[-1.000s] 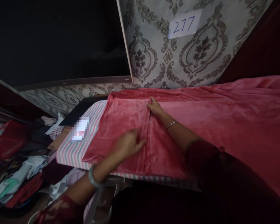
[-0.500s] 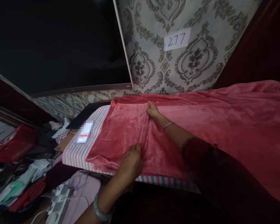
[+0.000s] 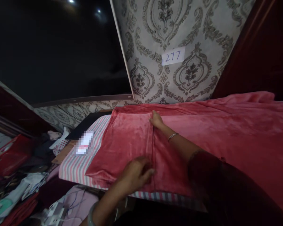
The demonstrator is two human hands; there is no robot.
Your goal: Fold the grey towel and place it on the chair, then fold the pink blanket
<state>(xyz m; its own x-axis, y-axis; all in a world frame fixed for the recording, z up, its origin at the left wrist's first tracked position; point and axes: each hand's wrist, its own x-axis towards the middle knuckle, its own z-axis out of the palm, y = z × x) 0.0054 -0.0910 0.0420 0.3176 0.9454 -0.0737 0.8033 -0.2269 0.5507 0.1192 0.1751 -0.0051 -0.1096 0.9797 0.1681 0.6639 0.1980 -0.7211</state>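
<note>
Currently the pink fleece blanket (image 3: 202, 138) lies spread over a bed with a striped sheet (image 3: 75, 163), its left end doubled over so that a fold ridge (image 3: 152, 147) runs from about 12 o'clock to 6 o'clock across the cloth. Right hand (image 3: 157, 120) rests at the far end of that ridge, fingers bent down onto the fleece; grip looks like a light pinch on the edge, though how much cloth it has cannot be told. Left hand (image 3: 135, 174) sits at the near end of the same ridge, fingers curled and nearly closed on the fleece — pressing or pinching, not clearly lifting. A bangle (image 3: 173, 136) shows on the right wrist. Step in hand, by my reading: lining up and holding the folded edge at both ends. Any further move of this fold would call for both ends to travel together, since soft fleece sags between two holds. Surroundings — patterned wall (image 3: 191, 28) at 12 o'clock with a paper label reading 277 (image 3: 173, 56); heaped clothes (image 3: 16, 191) on the floor at 8 o'clock; a small blurred item (image 3: 85, 143) on the sheet at 9 o'clock.
</note>
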